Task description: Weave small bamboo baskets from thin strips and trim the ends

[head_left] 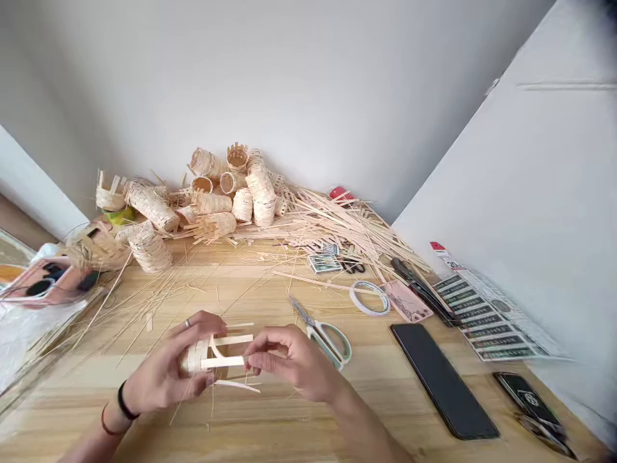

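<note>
My left hand [180, 363] is wrapped round a small woven basket [194, 358] made of pale flat strips, lying on its side with its open end to the right. Loose strip ends stick out from that rim. With thumb and forefinger pressed together, my right hand [289, 360] pinches the tip of one pale strip [224, 362] of the basket. Part of the basket is hidden by my left fingers. Scissors [325, 337] with pale green handles lie on the table just beyond my right hand, blades pointing up and left.
Several finished-looking woven baskets [154, 206] are piled along the wall, beside a heap of loose strips [351, 222]. A tape roll [369, 298], a pink tray [406, 300], a black phone [443, 379], a key fob [527, 399] and a calendar sheet [496, 315] lie to the right. A pink box [45, 283] stands left.
</note>
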{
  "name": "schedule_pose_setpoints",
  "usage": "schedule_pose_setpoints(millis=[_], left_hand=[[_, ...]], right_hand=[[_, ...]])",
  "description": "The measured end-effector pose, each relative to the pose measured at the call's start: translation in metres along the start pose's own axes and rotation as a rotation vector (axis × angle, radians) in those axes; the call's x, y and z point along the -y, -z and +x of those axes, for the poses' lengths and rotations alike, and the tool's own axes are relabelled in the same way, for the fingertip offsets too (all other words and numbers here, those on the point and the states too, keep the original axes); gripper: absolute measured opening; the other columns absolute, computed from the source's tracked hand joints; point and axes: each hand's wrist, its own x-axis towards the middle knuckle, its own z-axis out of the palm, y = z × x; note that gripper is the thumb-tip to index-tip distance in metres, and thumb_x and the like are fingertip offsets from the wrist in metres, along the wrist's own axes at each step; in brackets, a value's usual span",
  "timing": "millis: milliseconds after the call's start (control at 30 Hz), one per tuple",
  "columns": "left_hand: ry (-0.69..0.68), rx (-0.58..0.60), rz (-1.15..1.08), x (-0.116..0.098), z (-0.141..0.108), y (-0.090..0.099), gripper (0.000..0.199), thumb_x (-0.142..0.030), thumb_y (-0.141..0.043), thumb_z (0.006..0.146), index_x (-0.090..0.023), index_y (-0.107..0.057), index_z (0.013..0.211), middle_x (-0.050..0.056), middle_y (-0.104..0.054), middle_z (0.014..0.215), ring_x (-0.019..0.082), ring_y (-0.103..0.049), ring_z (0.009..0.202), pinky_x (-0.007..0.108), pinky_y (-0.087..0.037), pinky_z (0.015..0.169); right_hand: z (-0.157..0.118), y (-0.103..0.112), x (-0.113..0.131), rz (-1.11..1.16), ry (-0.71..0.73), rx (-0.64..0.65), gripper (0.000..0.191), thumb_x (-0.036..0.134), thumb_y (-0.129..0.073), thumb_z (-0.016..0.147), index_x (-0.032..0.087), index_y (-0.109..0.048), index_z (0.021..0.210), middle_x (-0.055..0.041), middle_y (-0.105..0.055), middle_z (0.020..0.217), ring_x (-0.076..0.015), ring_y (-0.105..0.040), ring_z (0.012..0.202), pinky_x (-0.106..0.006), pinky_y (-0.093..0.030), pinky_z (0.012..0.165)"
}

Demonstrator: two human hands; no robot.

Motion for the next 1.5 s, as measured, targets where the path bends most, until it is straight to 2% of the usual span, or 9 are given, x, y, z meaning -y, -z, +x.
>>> schedule_pose_setpoints(millis=[200, 333, 467, 667, 800, 1000, 1233, 1367, 1500], left_hand=[[-0.008, -0.010, -0.042, -0.005, 0.000, 0.000, 0.042, -0.032, -0.068, 0.094, -0.027, -0.058, 0.135, 0.010, -0.061, 0.122, 0.028, -0.059, 0.111, 0.041, -0.050, 0.096], [-0.019, -0.027, -0.108, -0.003, -0.002, -0.003, 0.044, -0.040, -0.066, 0.097, -0.028, -0.056, 0.139, 0.011, -0.061, 0.124, 0.029, -0.059, 0.113, 0.043, -0.050, 0.097], [-0.012, -0.035, -0.171, 0.000, -0.003, -0.005, 0.045, -0.043, -0.065, 0.098, -0.027, -0.056, 0.139, 0.014, -0.060, 0.126, 0.033, -0.059, 0.118, 0.046, -0.050, 0.097], [0.014, -0.072, -0.164, 0.004, -0.004, -0.008, 0.044, -0.039, -0.067, 0.098, -0.027, -0.057, 0.139, 0.014, -0.059, 0.130, 0.034, -0.057, 0.123, 0.047, -0.048, 0.100], [0.029, -0.092, -0.178, 0.008, -0.007, -0.009, 0.045, -0.036, -0.068, 0.097, -0.027, -0.057, 0.140, 0.014, -0.058, 0.131, 0.034, -0.055, 0.124, 0.047, -0.047, 0.101], [0.077, -0.098, -0.170, 0.010, -0.009, -0.009, 0.044, -0.032, -0.066, 0.099, -0.030, -0.055, 0.141, 0.012, -0.055, 0.138, 0.034, -0.048, 0.134, 0.045, -0.042, 0.107], [0.232, -0.057, -0.279, 0.003, -0.009, -0.009, 0.044, -0.040, -0.056, 0.103, -0.030, -0.047, 0.145, 0.013, -0.047, 0.144, 0.037, -0.046, 0.136, 0.049, -0.042, 0.110], [0.228, -0.038, -0.305, 0.001, -0.008, -0.007, 0.045, -0.044, -0.057, 0.102, -0.029, -0.047, 0.143, 0.014, -0.046, 0.143, 0.037, -0.045, 0.137, 0.050, -0.041, 0.110], [0.215, -0.045, -0.279, 0.001, -0.008, -0.007, 0.043, -0.043, -0.055, 0.103, -0.029, -0.046, 0.143, 0.014, -0.047, 0.143, 0.036, -0.045, 0.137, 0.049, -0.041, 0.110]], right_hand=[[0.004, 0.000, -0.004, 0.130, 0.008, 0.015, 0.017, 0.033, -0.077, 0.093, 0.016, -0.079, 0.093, -0.0028, -0.073, 0.077, -0.0138, -0.067, 0.071, -0.027, -0.052, 0.070], [0.004, -0.003, -0.002, -0.042, 0.078, -0.011, 0.011, 0.028, -0.081, 0.089, 0.018, -0.083, 0.089, -0.0030, -0.075, 0.079, -0.0140, -0.066, 0.072, -0.025, -0.048, 0.067], [0.004, -0.009, -0.004, -0.211, 0.239, -0.006, 0.005, 0.017, -0.081, 0.087, 0.018, -0.085, 0.088, -0.0021, -0.073, 0.075, -0.0124, -0.058, 0.066, -0.024, -0.042, 0.061], [0.005, -0.019, -0.008, -0.354, 0.438, -0.055, 0.023, -0.001, -0.073, 0.084, 0.016, -0.085, 0.094, -0.0059, -0.077, 0.084, -0.0161, -0.067, 0.079, -0.026, -0.050, 0.072], [0.005, -0.023, -0.010, -0.515, 0.541, -0.111, 0.024, -0.001, -0.075, 0.083, 0.017, -0.084, 0.096, -0.0058, -0.078, 0.084, -0.0189, -0.066, 0.084, -0.030, -0.052, 0.080], [0.007, -0.026, -0.014, -0.542, 0.564, -0.157, 0.013, 0.011, -0.075, 0.091, 0.017, -0.083, 0.098, -0.0066, -0.077, 0.083, -0.0199, -0.063, 0.083, -0.031, -0.053, 0.077], [0.009, -0.034, -0.014, -0.491, 0.532, -0.224, 0.016, 0.004, -0.072, 0.086, 0.018, -0.078, 0.091, -0.0052, -0.073, 0.087, -0.0199, -0.065, 0.089, -0.031, -0.055, 0.082], [0.010, -0.038, -0.017, -0.468, 0.537, -0.217, 0.018, 0.002, -0.073, 0.084, 0.018, -0.076, 0.092, -0.0049, -0.073, 0.092, -0.0194, -0.066, 0.091, -0.031, -0.055, 0.084], [0.011, -0.038, -0.020, -0.516, 0.599, -0.251, 0.019, 0.005, -0.070, 0.087, 0.020, -0.078, 0.095, -0.0034, -0.071, 0.084, -0.0194, -0.064, 0.086, -0.031, -0.056, 0.081]])
